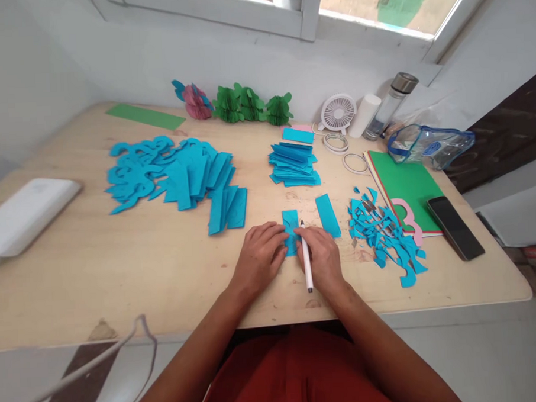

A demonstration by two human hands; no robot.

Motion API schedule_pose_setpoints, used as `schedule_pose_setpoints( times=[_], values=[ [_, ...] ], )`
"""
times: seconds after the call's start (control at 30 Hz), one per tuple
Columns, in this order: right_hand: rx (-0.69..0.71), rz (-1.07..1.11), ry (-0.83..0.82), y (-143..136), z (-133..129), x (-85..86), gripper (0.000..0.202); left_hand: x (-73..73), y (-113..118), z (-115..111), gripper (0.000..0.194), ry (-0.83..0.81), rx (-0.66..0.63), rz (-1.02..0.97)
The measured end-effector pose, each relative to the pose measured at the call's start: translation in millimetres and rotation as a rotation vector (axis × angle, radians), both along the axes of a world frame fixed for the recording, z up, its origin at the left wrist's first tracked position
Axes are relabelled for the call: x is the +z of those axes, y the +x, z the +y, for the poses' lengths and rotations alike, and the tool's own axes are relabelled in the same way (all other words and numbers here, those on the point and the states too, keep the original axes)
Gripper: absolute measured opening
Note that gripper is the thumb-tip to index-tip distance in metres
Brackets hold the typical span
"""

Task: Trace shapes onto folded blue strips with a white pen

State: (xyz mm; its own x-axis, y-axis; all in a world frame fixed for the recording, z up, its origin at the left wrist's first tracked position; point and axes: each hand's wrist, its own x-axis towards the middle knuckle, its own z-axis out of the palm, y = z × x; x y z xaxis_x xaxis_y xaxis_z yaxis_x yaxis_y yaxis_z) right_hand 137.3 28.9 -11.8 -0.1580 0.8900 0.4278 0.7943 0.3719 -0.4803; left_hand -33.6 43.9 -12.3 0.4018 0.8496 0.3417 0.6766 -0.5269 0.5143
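Note:
A small blue paper rectangle lies flat on the table between my hands, with a faint dark line on it. My left hand rests at its left side, its bent fingertips pressing on the paper. In my right hand is a white marker with a black tip, which points away from me; my fingers also touch the paper's right edge. Just beyond my right hand lies another blue paper strip. Further up is a stack of blue paper rectangles.
Cut blue shapes and strips are heaped on the left. Blue scraps lie right, beside green sheets and a phone. Along the wall stand green paper figures, a fan and a bottle. A white device lies far left.

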Motion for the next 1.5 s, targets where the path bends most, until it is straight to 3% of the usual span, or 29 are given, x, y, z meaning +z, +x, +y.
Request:
schedule_pose_setpoints(
  times=[0.73,1.0,1.5],
  values=[
    [0.014,-0.038,-0.035,0.5,-1.7,-1.4,0.028,-2.8,-3.2,3.2,0.035,-0.062,0.029,-0.064],
    [0.014,-0.051,-0.009,0.3,-1.5,-1.2,0.025,2.3,-5.6,6.8,0.033,-0.078,-0.01,-0.085],
    [0.019,-0.055,0.014,0.1,-0.7,-3.0,0.026,-1.6,-9.1,11.1,0.03,-0.095,-0.107,-0.039]
  ],
)
